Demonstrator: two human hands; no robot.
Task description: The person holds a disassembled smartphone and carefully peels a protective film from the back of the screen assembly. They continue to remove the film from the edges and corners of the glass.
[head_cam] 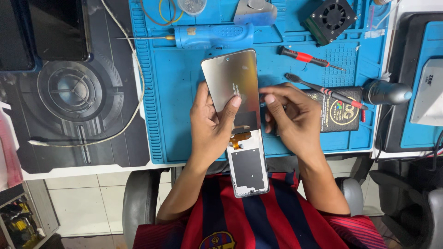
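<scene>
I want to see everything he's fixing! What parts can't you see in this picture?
Head view only:
- Left edge of the phone screen panel: covered by the left hand.
- Right hand fingertips: too small to tell whether they pinch anything.
- Fan: cut off by the top edge.

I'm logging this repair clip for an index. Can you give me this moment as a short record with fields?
Setting: blue repair mat on a desk
Left hand: grips the phone screen panel, thumb on its face
Right hand: fingertips at the panel's right edge
Below panel: orange flex cable, phone frame
Nearby: red-handled screwdriver, small fan
</scene>
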